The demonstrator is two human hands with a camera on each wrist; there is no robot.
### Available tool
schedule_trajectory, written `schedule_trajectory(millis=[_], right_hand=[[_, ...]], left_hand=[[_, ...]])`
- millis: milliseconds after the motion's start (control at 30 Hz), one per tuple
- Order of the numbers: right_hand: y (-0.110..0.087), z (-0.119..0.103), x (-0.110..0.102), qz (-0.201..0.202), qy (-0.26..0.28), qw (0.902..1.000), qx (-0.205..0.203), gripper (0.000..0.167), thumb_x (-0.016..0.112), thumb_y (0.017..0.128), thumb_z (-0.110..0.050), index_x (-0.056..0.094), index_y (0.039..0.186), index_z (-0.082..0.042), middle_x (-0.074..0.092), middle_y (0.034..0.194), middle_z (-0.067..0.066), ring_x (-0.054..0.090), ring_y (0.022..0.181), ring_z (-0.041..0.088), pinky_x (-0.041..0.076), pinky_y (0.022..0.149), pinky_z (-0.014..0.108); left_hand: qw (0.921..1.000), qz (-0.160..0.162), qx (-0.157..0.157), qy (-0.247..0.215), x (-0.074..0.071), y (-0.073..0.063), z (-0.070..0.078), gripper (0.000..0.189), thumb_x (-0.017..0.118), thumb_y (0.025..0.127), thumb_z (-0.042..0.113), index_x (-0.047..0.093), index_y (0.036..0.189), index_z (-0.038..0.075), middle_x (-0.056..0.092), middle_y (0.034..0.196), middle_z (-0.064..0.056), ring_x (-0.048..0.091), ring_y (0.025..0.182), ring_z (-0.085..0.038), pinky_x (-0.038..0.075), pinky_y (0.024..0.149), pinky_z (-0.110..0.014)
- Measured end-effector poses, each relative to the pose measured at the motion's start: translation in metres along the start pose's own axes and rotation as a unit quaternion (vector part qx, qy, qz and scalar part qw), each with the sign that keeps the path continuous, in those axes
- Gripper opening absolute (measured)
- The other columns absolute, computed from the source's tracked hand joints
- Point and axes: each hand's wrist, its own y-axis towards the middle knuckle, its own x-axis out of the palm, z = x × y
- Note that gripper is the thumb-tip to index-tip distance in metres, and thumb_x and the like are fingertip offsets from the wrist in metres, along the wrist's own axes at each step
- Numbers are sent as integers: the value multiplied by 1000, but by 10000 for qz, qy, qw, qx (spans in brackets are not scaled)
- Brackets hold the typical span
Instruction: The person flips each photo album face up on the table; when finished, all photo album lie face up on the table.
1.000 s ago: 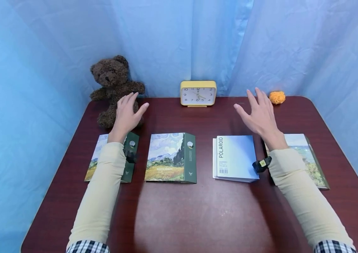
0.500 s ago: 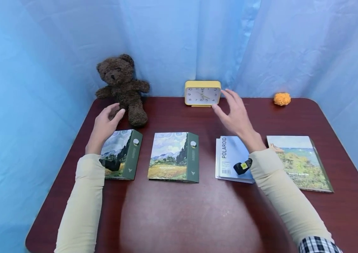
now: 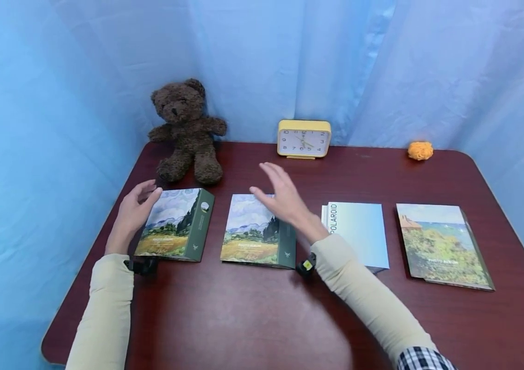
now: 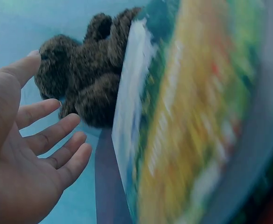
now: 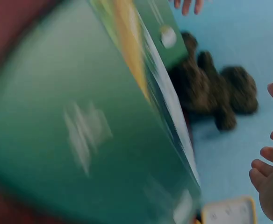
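Observation:
At the upper left edge of the leftmost photo album (image 3: pixel 171 223) is my left hand (image 3: pixel 133 210), its fingers loosely bent. In the left wrist view these fingers (image 4: pixel 57 135) are spread and hold nothing. My right hand (image 3: pixel 285 198) hovers above the second photo album (image 3: pixel 250 231), covering part of its green spine; its fingers are extended and grip nothing. Both albums carry a painted landscape cover. Under the right forearm lies a pale blue POLAROID box or album (image 3: pixel 361 226), partly hidden. Farther right is another photo album (image 3: pixel 442 244) with a coastal painting.
A brown teddy bear (image 3: pixel 188 131) sits at the back left against the blue curtain (image 3: pixel 248 61). The yellow clock (image 3: pixel 304 139) stands at the back middle, and an orange ball-like thing (image 3: pixel 420 150) lies at the back right. All are on a dark red table (image 3: pixel 225 318).
Both hands have moved left and toward the person. The right hand went from the far right to above the second album; the left went from before the bear to the leftmost album. The view shifted slightly.

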Motion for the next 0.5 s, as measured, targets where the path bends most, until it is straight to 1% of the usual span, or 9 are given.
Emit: schedule_trajectory(millis=[67, 167, 300, 400, 500], right_hand=[[-1, -8, 16, -102, 114, 9999, -56, 69, 55, 93, -48, 32, 150, -18, 30, 154, 5, 29, 142, 22, 28, 115, 44], [-4, -21, 36, -282, 357, 9990, -47, 69, 56, 93, -47, 32, 150, -18, 30, 154, 5, 30, 142, 22, 30, 114, 44], [-10, -37, 62, -529, 661, 9964, -9, 70, 54, 93, -50, 30, 151, -19, 27, 156, 4, 29, 142, 22, 30, 114, 45], [-16, -51, 81, -696, 793, 9944, -61, 71, 54, 93, -49, 29, 151, -17, 26, 156, 4, 29, 143, 22, 30, 113, 45], [-23, -65, 100, -776, 853, 9933, -105, 73, 56, 93, -47, 29, 151, -13, 26, 156, 7, 30, 142, 24, 31, 113, 44]], left_hand=[[9999, 20, -118, 54, -1, -4, -5, 74, 47, 93, 59, 32, 150, 15, 40, 148, -18, 36, 136, -38, 35, 103, -60], [9998, -39, -160, 126, -3, -8, -14, 72, 47, 94, 56, 30, 151, 13, 39, 148, -20, 36, 135, -39, 35, 103, -61], [9995, -251, -111, 183, -8, -15, -26, 73, 46, 97, 52, 26, 152, 8, 37, 148, -25, 34, 135, -44, 33, 103, -62], [9987, -427, -130, 235, -10, -19, -35, 72, 45, 98, 49, 24, 152, 6, 36, 147, -27, 34, 134, -46, 33, 103, -62], [9979, -577, -142, 264, -9, -22, -41, 72, 45, 98, 48, 23, 152, 5, 36, 147, -28, 35, 133, -46, 35, 102, -62]])
